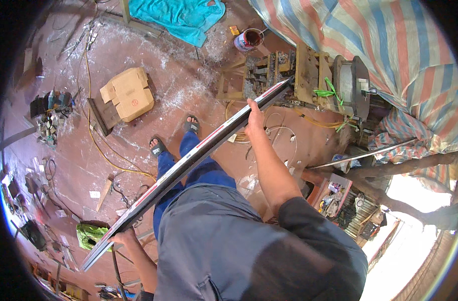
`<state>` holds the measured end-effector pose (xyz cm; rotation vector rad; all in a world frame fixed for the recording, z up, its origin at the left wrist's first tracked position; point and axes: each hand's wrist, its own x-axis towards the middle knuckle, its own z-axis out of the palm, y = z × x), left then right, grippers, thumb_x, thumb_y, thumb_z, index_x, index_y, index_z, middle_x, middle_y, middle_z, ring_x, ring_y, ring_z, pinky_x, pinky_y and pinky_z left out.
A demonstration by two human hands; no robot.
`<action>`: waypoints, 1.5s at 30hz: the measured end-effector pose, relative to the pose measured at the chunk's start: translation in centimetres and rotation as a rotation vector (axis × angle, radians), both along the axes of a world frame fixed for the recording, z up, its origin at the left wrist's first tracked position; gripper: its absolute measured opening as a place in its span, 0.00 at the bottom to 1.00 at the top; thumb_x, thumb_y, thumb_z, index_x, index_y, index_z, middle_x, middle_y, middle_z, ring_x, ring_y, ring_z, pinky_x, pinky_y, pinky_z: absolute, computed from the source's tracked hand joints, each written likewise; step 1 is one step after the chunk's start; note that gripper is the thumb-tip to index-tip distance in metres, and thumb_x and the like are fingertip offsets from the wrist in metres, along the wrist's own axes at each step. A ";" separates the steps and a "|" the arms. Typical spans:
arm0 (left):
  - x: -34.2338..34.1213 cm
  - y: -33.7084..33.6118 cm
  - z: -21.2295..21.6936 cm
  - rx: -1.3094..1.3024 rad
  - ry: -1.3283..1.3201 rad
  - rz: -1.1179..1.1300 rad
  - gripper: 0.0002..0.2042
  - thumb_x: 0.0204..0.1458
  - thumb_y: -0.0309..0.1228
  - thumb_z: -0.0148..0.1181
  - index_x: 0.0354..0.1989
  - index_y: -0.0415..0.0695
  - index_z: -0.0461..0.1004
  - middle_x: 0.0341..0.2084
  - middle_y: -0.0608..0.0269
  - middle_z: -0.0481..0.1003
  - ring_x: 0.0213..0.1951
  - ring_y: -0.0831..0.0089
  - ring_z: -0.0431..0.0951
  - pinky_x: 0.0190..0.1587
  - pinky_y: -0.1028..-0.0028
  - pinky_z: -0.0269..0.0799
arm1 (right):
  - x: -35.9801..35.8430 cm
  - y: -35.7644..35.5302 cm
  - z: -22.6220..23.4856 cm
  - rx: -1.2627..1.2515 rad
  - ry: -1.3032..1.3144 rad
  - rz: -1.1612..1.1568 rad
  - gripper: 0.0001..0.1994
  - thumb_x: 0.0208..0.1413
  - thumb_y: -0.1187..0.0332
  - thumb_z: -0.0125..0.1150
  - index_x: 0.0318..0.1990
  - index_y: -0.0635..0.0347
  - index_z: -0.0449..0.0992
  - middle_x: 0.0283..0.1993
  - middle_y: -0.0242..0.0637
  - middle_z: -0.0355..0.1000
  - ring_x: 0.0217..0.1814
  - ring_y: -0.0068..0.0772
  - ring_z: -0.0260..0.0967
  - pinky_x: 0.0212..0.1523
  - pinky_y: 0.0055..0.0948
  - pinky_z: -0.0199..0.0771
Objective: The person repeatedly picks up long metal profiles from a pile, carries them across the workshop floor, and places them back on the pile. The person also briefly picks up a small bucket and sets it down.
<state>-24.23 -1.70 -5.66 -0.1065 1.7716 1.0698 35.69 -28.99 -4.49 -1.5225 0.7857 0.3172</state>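
Observation:
A long, straight metal profile bar [199, 153], dark along one side with a white and red strip along the other, slants across my body from lower left to upper right. My left hand [122, 237] is closed round its lower part. Farther up, my right hand [255, 119] grips the bar with the thumb over its top edge. The bar's upper end reaches the yellowish machine frame [305, 70]; I cannot tell whether they touch. Its lower end sticks out past my left hand, in front of a green bag [92, 235].
A flattened cardboard box [128, 94] lies ahead on the dusty red floor. Orange hose [101, 150] and looped cables run across it. A paint can [248, 40] and teal cloth [181, 17] are far off. Striped sheeting [389, 55] hangs at right; offcuts [49, 113] pile at left.

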 end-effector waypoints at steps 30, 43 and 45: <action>2.5 -0.1 -1.5 0.048 -0.035 -0.117 0.66 0.45 0.86 0.21 0.56 0.24 0.70 0.48 0.33 0.77 0.52 0.37 0.76 0.61 0.35 0.69 | 5.1 -1.9 -1.5 0.100 -0.008 0.007 0.25 0.53 0.52 0.72 0.51 0.57 0.73 0.48 0.37 0.72 0.47 0.43 0.72 0.52 0.52 0.75; 2.6 0.9 -1.6 0.013 0.007 -0.114 0.63 0.48 0.85 0.17 0.49 0.28 0.75 0.43 0.36 0.78 0.49 0.43 0.77 0.63 0.38 0.68 | 3.0 -1.2 -3.6 0.028 -0.080 -0.065 0.25 0.50 0.59 0.71 0.50 0.66 0.72 0.45 0.41 0.70 0.41 0.41 0.73 0.43 0.45 0.78; 1.9 1.0 -1.3 0.023 -0.034 -0.100 0.62 0.48 0.85 0.18 0.48 0.28 0.75 0.43 0.35 0.78 0.49 0.43 0.77 0.63 0.38 0.69 | 3.0 -1.2 -3.7 0.076 -0.113 -0.054 0.25 0.51 0.58 0.71 0.50 0.66 0.72 0.44 0.41 0.70 0.39 0.41 0.74 0.41 0.45 0.78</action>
